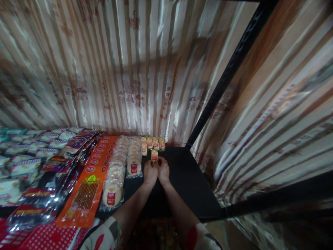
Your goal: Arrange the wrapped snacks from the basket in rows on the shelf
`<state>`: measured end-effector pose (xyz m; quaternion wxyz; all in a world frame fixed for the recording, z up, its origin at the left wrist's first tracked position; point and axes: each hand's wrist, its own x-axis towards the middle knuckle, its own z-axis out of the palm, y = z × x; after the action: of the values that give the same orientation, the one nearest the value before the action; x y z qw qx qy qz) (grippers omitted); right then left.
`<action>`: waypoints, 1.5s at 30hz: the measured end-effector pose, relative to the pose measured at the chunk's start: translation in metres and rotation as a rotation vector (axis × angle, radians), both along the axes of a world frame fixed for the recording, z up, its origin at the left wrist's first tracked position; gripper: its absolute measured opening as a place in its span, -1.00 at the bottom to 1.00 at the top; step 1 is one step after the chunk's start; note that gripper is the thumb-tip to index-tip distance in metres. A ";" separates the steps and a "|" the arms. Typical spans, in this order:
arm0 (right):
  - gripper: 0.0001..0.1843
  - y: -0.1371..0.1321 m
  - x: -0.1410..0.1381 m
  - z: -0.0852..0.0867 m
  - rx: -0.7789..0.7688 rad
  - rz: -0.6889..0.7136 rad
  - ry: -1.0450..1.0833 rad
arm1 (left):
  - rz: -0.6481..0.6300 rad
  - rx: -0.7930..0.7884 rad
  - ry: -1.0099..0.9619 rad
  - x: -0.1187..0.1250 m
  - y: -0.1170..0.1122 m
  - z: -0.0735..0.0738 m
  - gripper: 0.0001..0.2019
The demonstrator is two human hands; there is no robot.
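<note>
Side by side over the black shelf (187, 184), my left hand (151, 172) and my right hand (163, 169) pinch one small yellow snack packet (154, 155) with a red label between their fingertips. The packet is upright, its lower edge hidden by the fingers. Just beyond it stands a row of matching small packets (155, 143), with one more packet (144, 149) in front of the row's left end. Left of my hands lie clear packs of round biscuits (134, 166) with red labels, in two columns.
An orange bag of stick snacks (85, 194), dark red snack bags (57, 173) and white snack bags (23, 166) cover the shelf's left side. A red basket (44, 238) is at lower left. A black metal post (223, 76) rises at the back right corner, before a pleated curtain (145, 69).
</note>
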<state>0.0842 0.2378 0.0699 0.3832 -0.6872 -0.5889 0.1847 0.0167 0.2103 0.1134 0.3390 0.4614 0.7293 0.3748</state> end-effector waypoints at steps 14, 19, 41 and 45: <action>-0.73 0.038 -0.007 -0.006 0.042 0.039 0.030 | -0.011 0.043 -0.047 -0.001 0.023 0.000 -0.67; -0.74 0.048 -0.008 -0.007 0.020 0.053 0.014 | -0.009 0.088 -0.047 -0.002 0.030 -0.007 -0.66; -0.70 0.059 -0.013 0.004 -0.010 0.078 -0.084 | -0.016 0.099 -0.045 -0.006 0.042 -0.019 -0.63; -0.68 0.058 -0.013 0.004 -0.009 0.070 -0.091 | -0.019 0.105 -0.045 -0.006 0.043 -0.021 -0.63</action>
<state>0.0709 0.2962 0.0736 0.3462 -0.6757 -0.6285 0.1691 0.0110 0.2528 0.0922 0.3342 0.4767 0.6965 0.4194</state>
